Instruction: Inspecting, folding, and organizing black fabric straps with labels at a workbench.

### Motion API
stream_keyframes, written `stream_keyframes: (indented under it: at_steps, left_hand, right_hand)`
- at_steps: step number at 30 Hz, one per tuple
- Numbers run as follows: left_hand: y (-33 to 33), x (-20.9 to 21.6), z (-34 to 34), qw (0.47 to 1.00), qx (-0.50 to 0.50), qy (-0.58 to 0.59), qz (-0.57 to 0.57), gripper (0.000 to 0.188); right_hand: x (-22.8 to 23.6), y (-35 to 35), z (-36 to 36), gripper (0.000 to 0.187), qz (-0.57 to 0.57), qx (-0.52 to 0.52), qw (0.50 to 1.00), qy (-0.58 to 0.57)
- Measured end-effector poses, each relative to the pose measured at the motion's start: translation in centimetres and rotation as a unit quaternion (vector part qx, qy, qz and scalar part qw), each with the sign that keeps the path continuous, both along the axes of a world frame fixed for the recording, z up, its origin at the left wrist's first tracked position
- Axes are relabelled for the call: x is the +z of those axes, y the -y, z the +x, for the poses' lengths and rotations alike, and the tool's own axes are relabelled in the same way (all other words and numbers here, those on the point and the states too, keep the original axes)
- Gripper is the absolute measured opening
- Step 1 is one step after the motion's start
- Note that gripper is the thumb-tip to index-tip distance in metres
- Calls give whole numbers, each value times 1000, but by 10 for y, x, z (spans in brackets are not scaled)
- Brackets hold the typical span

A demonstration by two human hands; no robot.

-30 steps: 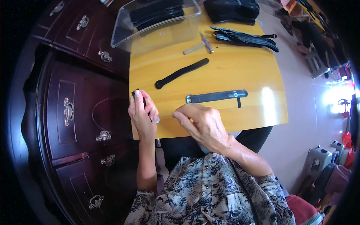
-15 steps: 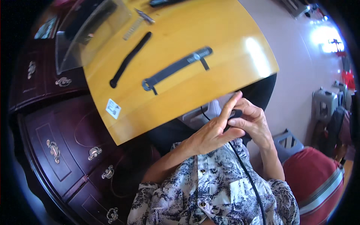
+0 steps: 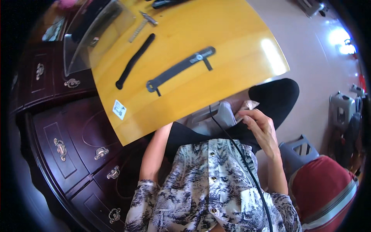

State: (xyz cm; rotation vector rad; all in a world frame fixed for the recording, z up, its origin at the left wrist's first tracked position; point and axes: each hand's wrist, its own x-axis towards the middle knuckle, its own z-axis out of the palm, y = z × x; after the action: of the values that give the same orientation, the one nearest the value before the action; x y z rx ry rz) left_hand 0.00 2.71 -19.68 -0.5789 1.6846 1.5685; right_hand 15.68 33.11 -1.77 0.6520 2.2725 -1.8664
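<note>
My right hand [image 3: 263, 129] is past the table's front edge, above my lap. Its thumb and forefinger come together in a pinch; what they hold, if anything, I cannot make out. Just beyond the fingertips shows a pale beige thing [image 3: 249, 105] of unclear kind. My left forearm [image 3: 156, 149] reaches under the tabletop, which hides that hand. On the yellow table [image 3: 232, 34] lie a dark grey strap [image 3: 177, 70] with a ring at one end and two short tabs, and a plain black strap [image 3: 135, 61].
A T-shaped metal tool [image 3: 143, 26] and a black object [image 3: 170, 3] lie farther back. Clear plastic panels [image 3: 83, 46] stand at the table's left. Dark wooden drawers [image 3: 65, 135] fill the left side; a grey stool [image 3: 299, 150] is at right. A black cable [image 3: 247, 164] crosses my shirt.
My hands have parted. The left has gone down left under the table, while the right stays near its place. The small dark object between them no longer shows.
</note>
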Motion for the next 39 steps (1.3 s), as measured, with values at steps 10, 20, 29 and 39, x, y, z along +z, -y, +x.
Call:
stream_keyframes:
  at_steps: [10, 20, 29, 39]
  left_hand:
    - [24, 62, -13, 946, -193, -257, -50, 30]
    - [16, 155, 57, 863, -323, -388, 12, 27]
    - [42, 247, 20, 930, -60, -362, 26, 20]
    - [43, 283, -21, 872, 198, -445, 58, 31]
  right_hand:
    - [54, 9, -73, 17, 76, 50, 993, -78]
    - [60, 100, -232, 21, 288, 285, 845, -348]
    - [22, 157, -303, 27, 392, 399, 760, -332]
    - [123, 154, -256, 34, -71, 323, 935, -129]
